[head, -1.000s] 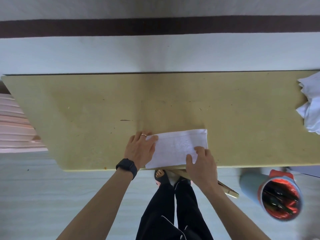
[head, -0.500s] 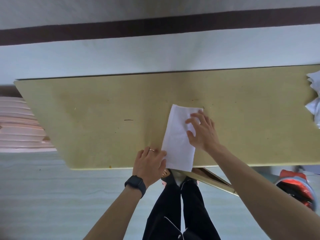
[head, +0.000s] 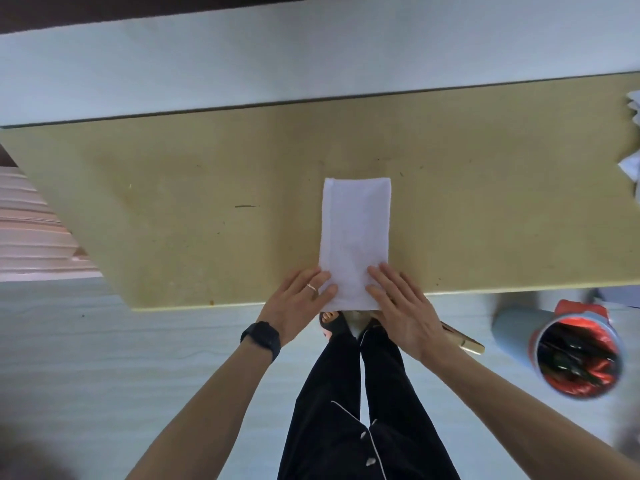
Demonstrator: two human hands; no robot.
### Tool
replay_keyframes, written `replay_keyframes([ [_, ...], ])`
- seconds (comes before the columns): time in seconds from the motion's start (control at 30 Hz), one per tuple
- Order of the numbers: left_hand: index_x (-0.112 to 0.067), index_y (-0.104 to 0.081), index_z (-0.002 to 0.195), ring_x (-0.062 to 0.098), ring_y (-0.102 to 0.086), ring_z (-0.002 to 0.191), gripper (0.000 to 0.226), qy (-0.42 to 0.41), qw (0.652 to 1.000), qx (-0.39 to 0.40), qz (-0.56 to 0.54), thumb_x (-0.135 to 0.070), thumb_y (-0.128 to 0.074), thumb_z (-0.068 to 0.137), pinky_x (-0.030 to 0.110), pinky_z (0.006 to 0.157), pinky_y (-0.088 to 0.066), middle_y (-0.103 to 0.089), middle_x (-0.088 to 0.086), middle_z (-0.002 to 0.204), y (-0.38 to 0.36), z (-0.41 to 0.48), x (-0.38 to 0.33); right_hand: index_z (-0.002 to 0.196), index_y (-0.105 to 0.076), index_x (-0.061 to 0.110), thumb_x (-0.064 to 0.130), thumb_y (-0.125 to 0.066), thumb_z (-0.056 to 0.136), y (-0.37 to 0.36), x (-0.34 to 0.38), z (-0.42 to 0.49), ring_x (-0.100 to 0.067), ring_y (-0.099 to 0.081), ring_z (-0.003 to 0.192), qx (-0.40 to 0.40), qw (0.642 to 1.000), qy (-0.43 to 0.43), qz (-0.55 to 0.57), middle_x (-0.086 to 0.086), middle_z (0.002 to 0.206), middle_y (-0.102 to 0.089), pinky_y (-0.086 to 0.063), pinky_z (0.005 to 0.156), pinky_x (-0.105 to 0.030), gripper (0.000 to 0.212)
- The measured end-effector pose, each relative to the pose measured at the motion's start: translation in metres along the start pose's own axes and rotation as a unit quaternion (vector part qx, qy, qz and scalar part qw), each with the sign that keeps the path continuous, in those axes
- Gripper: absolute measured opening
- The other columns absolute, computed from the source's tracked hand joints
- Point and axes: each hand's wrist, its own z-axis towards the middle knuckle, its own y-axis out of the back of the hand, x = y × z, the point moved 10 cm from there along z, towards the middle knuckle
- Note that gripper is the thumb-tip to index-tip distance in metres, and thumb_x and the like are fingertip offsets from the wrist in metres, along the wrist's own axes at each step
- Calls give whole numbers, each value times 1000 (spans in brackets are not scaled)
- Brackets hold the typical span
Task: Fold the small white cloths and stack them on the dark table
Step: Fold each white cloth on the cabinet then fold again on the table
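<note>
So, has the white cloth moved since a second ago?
Yes. The white cloth turned: from lying along the table's near edge to pointing away from it.

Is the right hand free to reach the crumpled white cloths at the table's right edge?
Probably yes: only bare table lies between the right hand and the crumpled white cloths, though it now presses the folded cloth and the pile runs out of frame.

Soft, even, fairly bright light. The tan tabletop (head: 173,202) reads matte and the white cloth (head: 355,237) is sharp. Wide-angle bending bows the tabletop's edges. At 4 o'clock the bin (head: 512,336) is blurred, its red liner glinting. A dark smudge clouds 7 o'clock.
</note>
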Motion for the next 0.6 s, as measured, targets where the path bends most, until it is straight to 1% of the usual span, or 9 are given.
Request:
replay_keyframes([
  [0.07, -16, -63, 112, 29, -52, 115, 51, -18, 999, -26, -2, 6, -52, 67, 38, 96, -41, -65, 8, 119, 6, -2, -6, 112, -64, 12, 9, -65, 90, 7, 1, -2, -28, -38, 143, -41, 999, -5, -1, -8, 149, -48, -38, 112, -48, 23],
  [0.1, -16, -66, 108, 28, -51, 114, 50, -19, 999, -33, -7, 7, -54, 66, 37, 94, -40, -64, 6, 118, 7, -3, -7, 109, -63, 13, 8, -63, 91, 11, 2, -3, -27, -41, 141, -55, 998, -4, 3, -7, 147, -51, -39, 110, -48, 18],
  [0.17, -19, -64, 103, 27, -54, 112, 48, -5, 999, -31, -30, 9, -66, 65, 36, 90, -45, -60, 3, 118, 4, -3, -5, 105, -65, 12, 10, -61, 93, 15, 3, -3, -24, -43, 140, -67, 998, -7, 18, -5, 145, -53, -40, 109, -47, 13],
  [0.27, -20, -65, 96, 25, -65, 104, 37, 37, 994, -21, -101, -4, -84, 69, 36, 83, -54, -67, -1, 111, 5, -2, 3, 109, -67, 11, 12, -66, 91, 12, -2, -4, -20, -40, 142, -43, 998, -5, 46, -2, 148, -50, -38, 111, -46, 18],
  [0.37, -19, -70, 92, 22, -68, 93, 23, 107, 979, 0, -174, -11, -81, 74, 31, 77, -53, -73, -4, 96, 13, 2, 13, 110, -66, 12, 14, -70, 89, 18, -7, -2, -19, -46, 137, -15, 994, -18, 105, -1, 140, -58, -43, 108, -44, 22],
  [0.43, -20, -67, 97, 21, -64, 89, 13, 189, 949, 43, -249, -23, -70, 84, 27, 72, -44, -71, -6, 89, 13, 6, 26, 112, -66, 11, 19, -62, 94, 37, -14, 6, -19, -59, 123, -23, 983, -77, 163, -2, 125, -67, -52, 95, -43, 20],
  [0.5, -24, -60, 93, 16, -57, 83, 13, 270, 913, 80, -295, -37, -58, 91, 25, 69, -36, -65, -11, 83, 16, 9, 39, 113, -66, 16, 21, -60, 97, 59, -24, 19, -14, -66, 104, -32, 960, -162, 227, 4, 110, -71, -55, 84, -35, 18],
  [0.57, -26, -50, 81, 14, -53, 71, 17, 344, 855, 56, -384, -33, -61, 91, 26, 64, -37, -59, -10, 74, 25, 14, 54, 112, -65, 22, 25, -62, 97, 75, -34, 33, 0, -66, 93, -40, 933, -230, 273, 13, 99, -71, -51, 80, -19, 15],
  [0.6, -25, -50, 78, 13, -55, 70, 20, 372, 824, 38, -426, -30, -64, 90, 23, 63, -39, -62, -10, 74, 29, 18, 61, 110, -65, 25, 29, -62, 97, 80, -40, 41, 6, -64, 90, -43, 918, -262, 296, 16, 94, -71, -47, 77, -11, 14],
])
